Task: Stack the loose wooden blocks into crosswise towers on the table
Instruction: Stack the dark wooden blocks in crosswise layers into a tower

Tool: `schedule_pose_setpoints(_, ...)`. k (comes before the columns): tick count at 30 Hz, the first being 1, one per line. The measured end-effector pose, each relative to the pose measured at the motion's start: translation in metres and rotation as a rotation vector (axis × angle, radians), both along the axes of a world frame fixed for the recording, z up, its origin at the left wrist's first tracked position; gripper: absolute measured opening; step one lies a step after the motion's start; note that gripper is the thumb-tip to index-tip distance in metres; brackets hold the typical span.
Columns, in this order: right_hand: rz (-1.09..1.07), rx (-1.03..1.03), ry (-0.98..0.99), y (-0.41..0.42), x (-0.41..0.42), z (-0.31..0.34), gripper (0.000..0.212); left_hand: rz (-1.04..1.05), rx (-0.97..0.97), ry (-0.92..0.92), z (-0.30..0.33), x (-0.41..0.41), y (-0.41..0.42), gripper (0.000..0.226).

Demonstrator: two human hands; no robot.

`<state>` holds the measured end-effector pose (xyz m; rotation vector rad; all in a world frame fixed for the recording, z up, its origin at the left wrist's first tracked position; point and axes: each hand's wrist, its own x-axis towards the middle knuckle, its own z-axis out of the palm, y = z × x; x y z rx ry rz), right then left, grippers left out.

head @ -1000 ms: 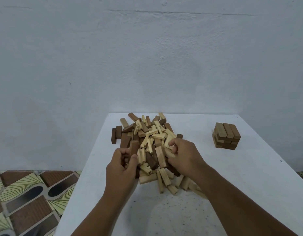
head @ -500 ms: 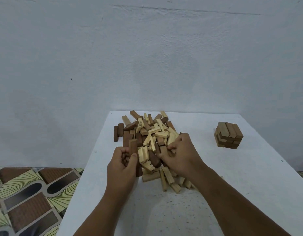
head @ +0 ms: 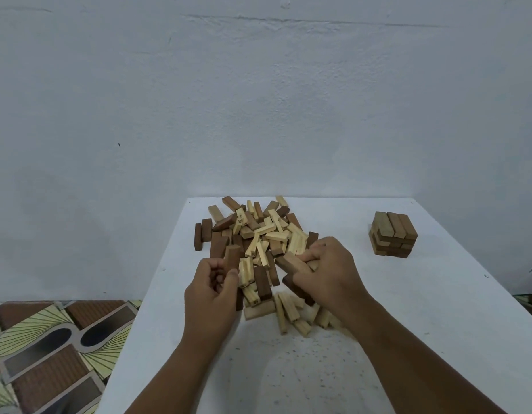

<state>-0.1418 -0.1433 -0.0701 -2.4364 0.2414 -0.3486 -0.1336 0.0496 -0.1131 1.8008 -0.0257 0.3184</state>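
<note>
A heap of loose wooden blocks (head: pixel 258 234), pale and dark brown, lies in the middle of the white table (head: pixel 408 324). My left hand (head: pixel 211 297) is at the heap's near left side and grips dark brown blocks (head: pixel 232 256) that stand up out of its fist. At the heap's near right side, my right hand (head: pixel 327 276) curls around a mid-brown block (head: pixel 294 264) that points left. A short crosswise tower (head: pixel 393 238) of brown blocks stands at the far right of the table.
A pale blue wall rises right behind the table's far edge. Two dark blocks (head: pixel 202 236) lie apart at the heap's far left. Left of the table lies a patterned floor (head: pixel 49 354). Bare tabletop shows between heap and tower and in front of me.
My right hand has pulled a mid-brown block up out of the heap and closed around it. My left hand has kept its grip on the dark blocks and barely moved.
</note>
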Motion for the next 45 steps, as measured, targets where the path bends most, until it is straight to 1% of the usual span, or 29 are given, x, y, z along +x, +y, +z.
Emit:
schedule_pose_setpoints(2, 0.005, 0.027, -0.044, -0.015, -0.009, -0.002, 0.028, -0.033, 0.056, -0.035, 0.005, -0.004, -0.004, 0.014)
schedule_pose_setpoints(4, -0.03, 0.023, -0.07, -0.037, -0.021, -0.005, 0.029, -0.089, 0.116, -0.064, 0.009, -0.005, -0.011, 0.014)
schedule_pose_setpoints(7, -0.096, 0.0, -0.053, -0.074, -0.042, -0.013, 0.033, -0.178, 0.156, -0.11, 0.016, -0.007, -0.035, 0.015)
schedule_pose_setpoints(9, -0.145, -0.005, -0.022, -0.095, -0.055, -0.018, 0.031, -0.225, 0.207, -0.142, 0.026, -0.011, -0.058, 0.016)
schedule_pose_setpoints(13, -0.217, -0.035, 0.019, -0.13, -0.081, -0.027, 0.023, -0.373, 0.188, -0.01, 0.039, -0.022, -0.116, 0.01)
schedule_pose_setpoints(15, -0.241, -0.031, 0.033, -0.143, -0.09, -0.032, 0.024, -0.418, 0.237, 0.044, 0.038, -0.025, -0.142, 0.023)
schedule_pose_setpoints(16, -0.247, -0.028, 0.033, -0.15, -0.095, -0.034, 0.025, -0.442, 0.277, 0.064, 0.037, -0.028, -0.156, 0.026)
schedule_pose_setpoints(19, -0.203, -0.084, 0.041, -0.159, -0.103, -0.037, 0.029, -0.467, 0.363, 0.07, 0.032, -0.034, -0.18, 0.02)
schedule_pose_setpoints(21, -0.205, -0.072, 0.023, -0.168, -0.11, -0.037, 0.028, -0.496, 0.455, 0.022, 0.029, -0.038, -0.192, 0.019)
schedule_pose_setpoints(23, -0.24, -0.027, -0.025, -0.182, -0.116, -0.036, 0.016, -0.525, 0.515, -0.01, 0.027, -0.042, -0.2, 0.019)
schedule_pose_setpoints(24, -0.242, -0.046, -0.028, -0.188, -0.118, -0.038, 0.011, -0.539, 0.522, -0.016, 0.026, -0.043, -0.203, 0.019)
schedule_pose_setpoints(26, -0.233, -0.107, -0.023, -0.196, -0.12, -0.042, 0.014, -0.563, 0.542, -0.018, 0.024, -0.045, -0.208, 0.02)
schedule_pose_setpoints(27, -0.236, -0.106, -0.031, -0.198, -0.121, -0.044, 0.016, -0.574, 0.573, -0.015, 0.023, -0.045, -0.21, 0.021)
schedule_pose_setpoints(32, -0.209, -0.026, -0.053, -0.197, -0.116, -0.043, 0.02, -0.574, 0.796, -0.054, 0.023, -0.039, -0.22, 0.033)
schedule_pose_setpoints(35, -0.176, -0.019, -0.05, -0.192, -0.111, -0.046, 0.025, -0.556, 0.938, -0.088, 0.022, -0.035, -0.22, 0.033)
schedule_pose_setpoints(37, -0.163, -0.004, -0.079, -0.191, -0.111, -0.048, 0.023, -0.552, 0.981, -0.14, 0.019, -0.031, -0.218, 0.037)
schedule_pose_setpoints(38, -0.16, 0.007, -0.097, -0.191, -0.111, -0.048, 0.021, -0.55, 0.965, -0.165, 0.017, -0.027, -0.216, 0.036)
schedule_pose_setpoints(40, -0.156, 0.025, -0.111, -0.193, -0.114, -0.048, 0.02, -0.535, 0.916, -0.205, 0.018, -0.021, -0.211, 0.021)
schedule_pose_setpoints(41, -0.147, 0.024, -0.112, -0.194, -0.115, -0.048, 0.02, -0.534, 0.938, -0.211, 0.019, -0.02, -0.211, 0.016)
schedule_pose_setpoints(43, -0.111, 0.019, -0.093, -0.193, -0.117, -0.05, 0.021, -0.565, 1.038, -0.197, 0.021, -0.018, -0.211, 0.02)
schedule_pose_setpoints(45, -0.07, 0.02, -0.086, -0.192, -0.117, -0.052, 0.023, -0.593, 1.057, -0.185, 0.02, -0.016, -0.213, 0.021)
